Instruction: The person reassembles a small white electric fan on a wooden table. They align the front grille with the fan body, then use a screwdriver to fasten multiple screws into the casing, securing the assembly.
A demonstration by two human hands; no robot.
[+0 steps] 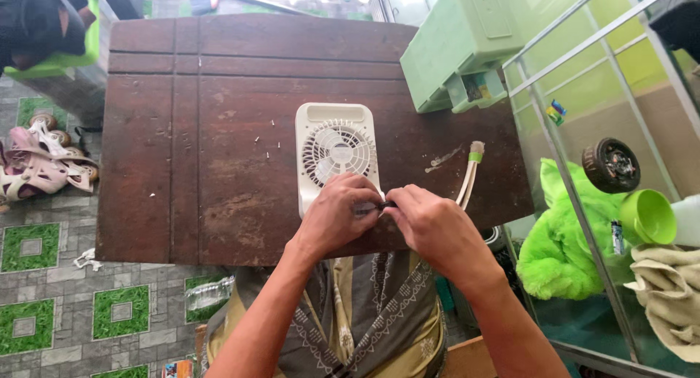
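We see a white portable fan [336,153] lying flat on a brown wooden table [182,130]. At the fan's near edge, our left hand [337,216] and right hand [432,227] pinch one small dark part [386,204] together. A white brush [469,175] lies just right of the fan.

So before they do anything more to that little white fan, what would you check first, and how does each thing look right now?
1. White fan lies flat on the wooden table: ok.
2. Left hand and right hand both at the fan's near edge: ok.
3. What the fingertips pinch: something small and dark, hidden by the fingers: cannot tell.
4. White tool with a green band within reach, right of the fan: ok.
5. Small white bits scattered on the table left of the fan: not ok, easy to lose.
6. Green box apart from the fan: ok.
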